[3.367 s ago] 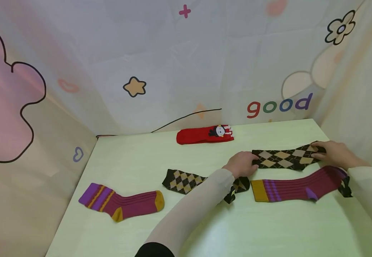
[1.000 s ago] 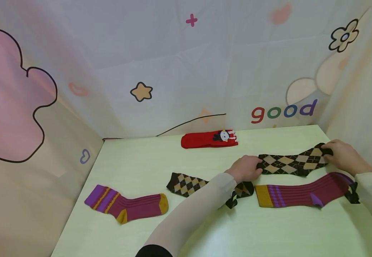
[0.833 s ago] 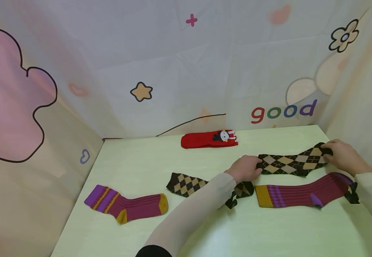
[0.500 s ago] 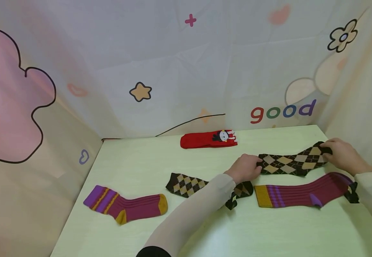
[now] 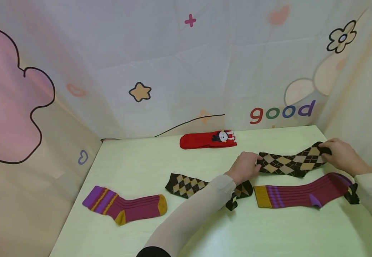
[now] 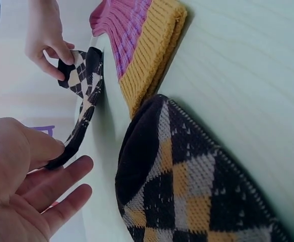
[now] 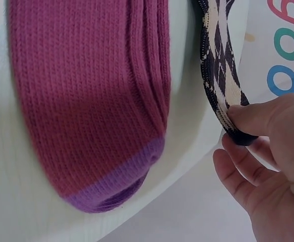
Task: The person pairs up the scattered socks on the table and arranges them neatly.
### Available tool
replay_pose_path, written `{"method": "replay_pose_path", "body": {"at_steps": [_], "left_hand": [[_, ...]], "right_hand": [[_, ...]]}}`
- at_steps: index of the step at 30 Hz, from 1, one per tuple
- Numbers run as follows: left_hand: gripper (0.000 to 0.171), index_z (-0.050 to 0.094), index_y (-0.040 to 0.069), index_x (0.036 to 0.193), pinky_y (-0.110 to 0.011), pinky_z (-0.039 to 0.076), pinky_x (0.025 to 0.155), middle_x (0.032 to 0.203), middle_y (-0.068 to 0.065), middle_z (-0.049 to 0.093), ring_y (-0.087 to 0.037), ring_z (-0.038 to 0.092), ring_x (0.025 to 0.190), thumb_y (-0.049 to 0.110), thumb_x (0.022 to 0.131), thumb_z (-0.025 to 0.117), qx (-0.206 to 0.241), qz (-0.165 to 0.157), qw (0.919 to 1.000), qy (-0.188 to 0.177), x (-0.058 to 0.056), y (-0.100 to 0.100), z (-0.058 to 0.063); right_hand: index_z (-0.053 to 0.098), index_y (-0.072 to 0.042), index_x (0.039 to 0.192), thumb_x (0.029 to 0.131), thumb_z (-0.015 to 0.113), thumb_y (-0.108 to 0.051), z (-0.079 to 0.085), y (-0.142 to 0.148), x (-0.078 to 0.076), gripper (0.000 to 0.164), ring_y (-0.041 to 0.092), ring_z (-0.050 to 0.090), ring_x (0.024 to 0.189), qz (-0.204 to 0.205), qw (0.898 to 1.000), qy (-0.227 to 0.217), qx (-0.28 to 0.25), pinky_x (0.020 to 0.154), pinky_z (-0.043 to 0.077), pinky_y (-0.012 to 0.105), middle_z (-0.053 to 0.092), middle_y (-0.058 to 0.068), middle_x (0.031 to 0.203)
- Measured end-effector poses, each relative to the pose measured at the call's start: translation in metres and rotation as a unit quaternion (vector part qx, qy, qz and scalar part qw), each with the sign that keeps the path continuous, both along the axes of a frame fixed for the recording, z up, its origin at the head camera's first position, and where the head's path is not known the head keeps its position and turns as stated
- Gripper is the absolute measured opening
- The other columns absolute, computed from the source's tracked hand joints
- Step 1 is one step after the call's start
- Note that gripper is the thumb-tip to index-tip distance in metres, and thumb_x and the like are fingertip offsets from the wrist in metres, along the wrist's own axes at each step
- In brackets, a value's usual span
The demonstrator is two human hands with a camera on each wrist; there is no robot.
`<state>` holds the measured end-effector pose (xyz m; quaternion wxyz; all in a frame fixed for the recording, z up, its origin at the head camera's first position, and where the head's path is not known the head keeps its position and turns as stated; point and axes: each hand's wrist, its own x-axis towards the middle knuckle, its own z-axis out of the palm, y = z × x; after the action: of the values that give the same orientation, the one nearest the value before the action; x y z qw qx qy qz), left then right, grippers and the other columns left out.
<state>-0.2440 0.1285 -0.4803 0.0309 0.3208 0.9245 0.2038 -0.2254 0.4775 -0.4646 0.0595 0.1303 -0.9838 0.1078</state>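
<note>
1. Black-and-tan sock, front-right of the red sock, is held at both ends.
2. The person's left hand pinches one end; the right hand pinches the other.
3. In front of the red sock, a checked sock lies on the worktop, part-hidden by a sleeve.
4. Front-left of the red sock, a yellow-toed sock; front-right, a yellow-cuffed sock.
</note>
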Motion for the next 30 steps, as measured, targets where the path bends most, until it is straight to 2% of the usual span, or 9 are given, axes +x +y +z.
{"method": "replay_pose_path", "body": {"at_steps": [4,12,19,24,26,30], "left_hand": [[0.030,0.072,0.019,0.130,-0.012,0.047,0.089,0.125,0.011,0.071,-0.002,0.054,0.079,0.024,0.102,0.065,0.004,0.003,1.0000,0.006,0.000,-0.002,0.001],[0.034,0.069,0.022,0.134,-0.016,0.047,0.097,0.132,0.013,0.067,0.001,0.058,0.095,0.020,0.101,0.064,-0.009,0.004,0.9999,0.014,-0.001,-0.008,0.007],[0.038,0.068,0.022,0.136,-0.014,0.048,0.091,0.134,0.012,0.066,-0.001,0.056,0.089,0.014,0.099,0.066,-0.006,-0.003,0.9998,0.018,-0.002,-0.012,0.004],[0.038,0.068,0.018,0.135,-0.013,0.047,0.095,0.134,0.009,0.067,0.001,0.057,0.091,0.011,0.098,0.066,0.007,-0.020,0.9994,0.028,-0.001,-0.014,0.004],[0.036,0.068,0.017,0.135,-0.012,0.047,0.092,0.133,0.008,0.067,0.002,0.059,0.089,0.014,0.100,0.066,0.015,-0.026,0.9991,0.029,0.000,-0.015,0.005],[0.033,0.069,0.015,0.134,-0.008,0.046,0.080,0.132,0.006,0.068,0.003,0.060,0.083,0.020,0.101,0.066,0.051,-0.027,0.9982,0.018,0.002,-0.020,0.007]], "right_hand": [[0.059,0.024,0.117,0.083,0.073,0.006,0.002,0.000,-0.001,0.040,0.060,0.056,0.097,-0.003,1.000,0.003,-0.003,0.083,0.046,0.071,0.054,0.047,0.110],[0.060,0.023,0.115,0.081,0.073,0.007,0.010,-0.002,0.000,0.039,0.061,0.057,0.097,0.010,1.000,0.023,0.005,0.083,0.046,0.072,0.057,0.046,0.106],[0.061,0.023,0.114,0.082,0.073,0.007,0.017,-0.005,0.003,0.038,0.060,0.057,0.096,0.016,0.999,0.029,0.006,0.082,0.047,0.071,0.057,0.045,0.106],[0.063,0.022,0.110,0.080,0.075,0.008,0.020,-0.007,0.004,0.036,0.059,0.058,0.094,0.024,0.998,0.050,0.007,0.080,0.047,0.070,0.058,0.044,0.103],[0.063,0.022,0.110,0.080,0.074,0.008,0.021,-0.008,0.004,0.035,0.059,0.058,0.094,0.025,0.998,0.055,0.007,0.079,0.047,0.070,0.058,0.044,0.103],[0.064,0.021,0.110,0.081,0.074,0.007,0.025,-0.010,0.005,0.034,0.059,0.059,0.094,0.025,0.998,0.060,0.004,0.078,0.048,0.069,0.058,0.044,0.105]]}}
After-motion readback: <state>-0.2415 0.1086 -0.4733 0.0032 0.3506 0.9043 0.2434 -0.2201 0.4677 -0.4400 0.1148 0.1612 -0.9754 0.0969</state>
